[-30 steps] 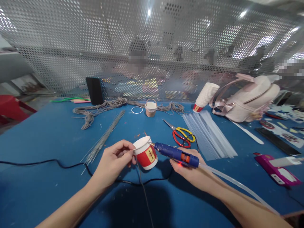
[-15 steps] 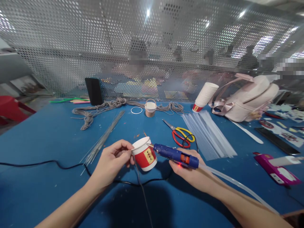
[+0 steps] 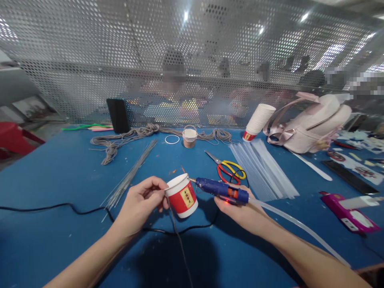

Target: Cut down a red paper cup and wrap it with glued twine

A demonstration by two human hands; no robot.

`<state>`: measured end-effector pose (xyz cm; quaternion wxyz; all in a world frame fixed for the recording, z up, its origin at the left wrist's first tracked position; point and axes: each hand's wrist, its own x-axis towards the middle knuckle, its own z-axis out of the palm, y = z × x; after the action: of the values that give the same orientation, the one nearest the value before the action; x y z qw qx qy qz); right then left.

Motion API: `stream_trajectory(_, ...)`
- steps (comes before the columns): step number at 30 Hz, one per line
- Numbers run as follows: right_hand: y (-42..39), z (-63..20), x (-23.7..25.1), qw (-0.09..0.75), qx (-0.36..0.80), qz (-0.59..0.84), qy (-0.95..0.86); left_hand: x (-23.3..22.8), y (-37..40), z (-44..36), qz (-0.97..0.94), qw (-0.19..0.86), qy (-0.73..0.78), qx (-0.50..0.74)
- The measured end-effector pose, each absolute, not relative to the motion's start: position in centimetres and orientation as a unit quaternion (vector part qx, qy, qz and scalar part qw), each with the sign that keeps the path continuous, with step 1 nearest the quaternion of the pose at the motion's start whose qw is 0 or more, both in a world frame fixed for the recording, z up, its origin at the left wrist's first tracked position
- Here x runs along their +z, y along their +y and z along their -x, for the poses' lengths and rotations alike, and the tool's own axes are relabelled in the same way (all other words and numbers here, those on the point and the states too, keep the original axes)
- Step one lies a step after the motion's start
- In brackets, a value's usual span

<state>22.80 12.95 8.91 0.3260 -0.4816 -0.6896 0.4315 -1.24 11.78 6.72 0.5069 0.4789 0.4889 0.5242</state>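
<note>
My left hand (image 3: 147, 197) pinches a white paper cup (image 3: 181, 197) with a red band and a yellow label, tilted above the table. A thin grey cord (image 3: 179, 236) runs along just below the cup's rim, passes under my left fingers and hangs down toward me. Wrapped around a blue hot glue gun (image 3: 220, 189) is my right hand (image 3: 240, 212). The gun's metal nozzle meets the cord at the right side of the rim, or lies very near it. A red light glows on its underside, and a long clear glue stick (image 3: 295, 219) sticks out behind.
Scissors (image 3: 229, 168) with red and yellow handles, clear plastic strips (image 3: 264, 172), thin wires (image 3: 132, 176) and bundled grey cord (image 3: 123, 138) lie about. Behind are a small cord-wrapped bucket (image 3: 189, 138), stacked paper cups (image 3: 258, 122) and a pink backpack (image 3: 312, 124). A black cable (image 3: 72, 205) crosses the table.
The glue gun has shifted slightly left and up, its nozzle now farther round toward the rim's far right side. The cup has turned or tilted a little; my left hand keeps its pinch.
</note>
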Motion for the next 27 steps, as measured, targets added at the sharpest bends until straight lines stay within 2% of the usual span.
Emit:
stream_trajectory(4, 13.7, -23.3, 8.2, 0.327, 0.395, 0.485, -0.708, 7.2, 11.7, 1.1, -0.465, 0.504, 0.491, 0.538)
stream_trajectory(7, 15.1, -24.1, 6.9, 0.311, 0.296, 0.479, -0.766, 7.8, 11.7, 1.0, -0.455, 0.491, 0.500, 0.550)
stream_trajectory(9, 16.2, -24.5, 6.0, 0.263, 0.206, 0.470, -0.817, 8.0, 11.7, 1.0, -0.450, 0.483, 0.506, 0.556)
stream_trajectory(12, 17.5, -24.5, 5.1, 0.190, 0.134, 0.459, -0.857, 8.1, 11.6, 1.0, -0.447, 0.478, 0.511, 0.557)
stream_trajectory(16, 18.1, -23.9, 4.6, 0.075, 0.065, 0.440, -0.892, 8.0, 11.5, 0.7, -0.450, 0.473, 0.529, 0.541)
stream_trajectory(19, 18.3, -23.8, 4.4, 0.042, 0.045, 0.425, -0.903, 8.1, 11.4, 0.4, -0.454, 0.472, 0.540, 0.528)
stream_trajectory(22, 18.0, -24.0, 4.9, 0.106, -0.004, 0.417, -0.903, 8.1, 11.3, 0.1, -0.451, 0.473, 0.553, 0.517)
stream_trajectory(26, 16.4, -23.0, 6.8, 0.330, -0.052, 0.313, -0.889, 8.1, 11.3, -0.2, -0.450, 0.477, 0.561, 0.505)
stream_trajectory(27, 15.9, -22.4, 7.3, 0.357, -0.059, 0.273, -0.891, 8.1, 11.2, -0.2, -0.451, 0.477, 0.561, 0.504)
